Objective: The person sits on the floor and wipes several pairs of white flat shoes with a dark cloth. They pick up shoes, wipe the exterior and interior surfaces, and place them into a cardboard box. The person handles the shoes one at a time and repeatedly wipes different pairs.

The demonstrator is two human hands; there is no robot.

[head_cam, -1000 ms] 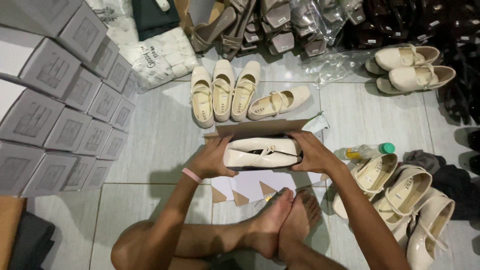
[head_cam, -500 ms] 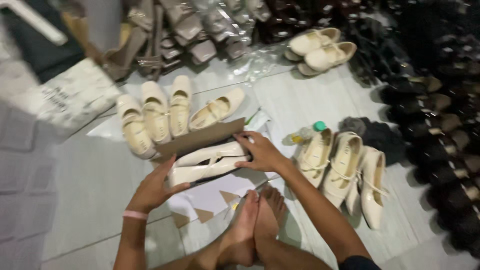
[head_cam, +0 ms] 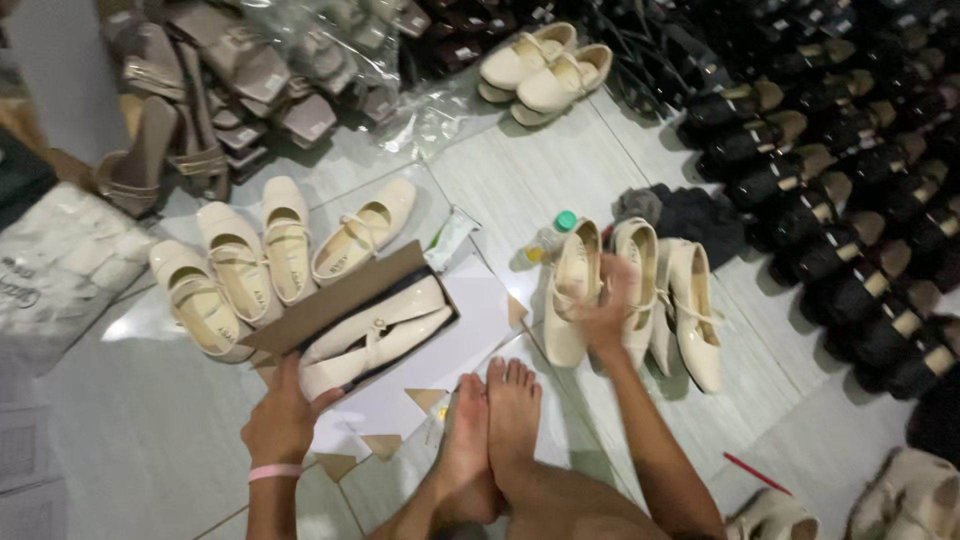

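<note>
An open cardboard shoe box (head_cam: 340,300) lies on the tiled floor with a pair of cream strap shoes (head_cam: 375,335) inside. My left hand (head_cam: 280,420), with a pink band at the wrist, holds the box's near corner. My right hand (head_cam: 605,310) has reached right and rests on cream shoes (head_cam: 575,290) standing in a small group by my feet; the hand is blurred, so its grip is unclear. My bare feet (head_cam: 495,430) lie on a white box lid (head_cam: 470,310).
Several cream shoes (head_cam: 260,260) lie in a row behind the box. Rows of black heels (head_cam: 840,180) fill the right side. Taupe sandals (head_cam: 220,90) are piled at the back left, with a white sack (head_cam: 60,260) at the left. A small bottle (head_cam: 548,238) and dark cloth (head_cam: 690,215) lie near the shoes.
My right hand left the box and moved right onto the cream shoes beside my feet. The view has swung right. My left hand stays on the box.
</note>
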